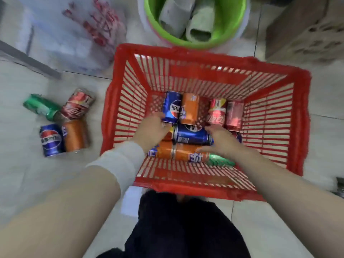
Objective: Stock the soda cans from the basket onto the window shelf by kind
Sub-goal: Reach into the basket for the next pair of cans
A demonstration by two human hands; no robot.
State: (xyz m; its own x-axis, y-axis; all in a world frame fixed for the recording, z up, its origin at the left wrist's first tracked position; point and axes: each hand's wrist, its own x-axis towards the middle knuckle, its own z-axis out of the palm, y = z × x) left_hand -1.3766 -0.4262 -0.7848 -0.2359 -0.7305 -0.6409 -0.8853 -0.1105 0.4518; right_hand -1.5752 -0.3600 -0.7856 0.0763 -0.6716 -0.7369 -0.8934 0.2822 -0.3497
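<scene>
Picking step: inside the red basket (301, 116), the left hand (150, 130) and right hand (221, 141) grip a lying blue can (192, 136) between them. Next, lift it toward the unseen window shelf.

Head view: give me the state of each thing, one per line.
Basket: on floor, partly full of cans.
Blue can: lying flat, between both hands.
Left hand: in basket, touching cans.
Right hand: fingers on blue can.
Floor cans: four, outside basket.
Green bucket: holding rolls.
</scene>
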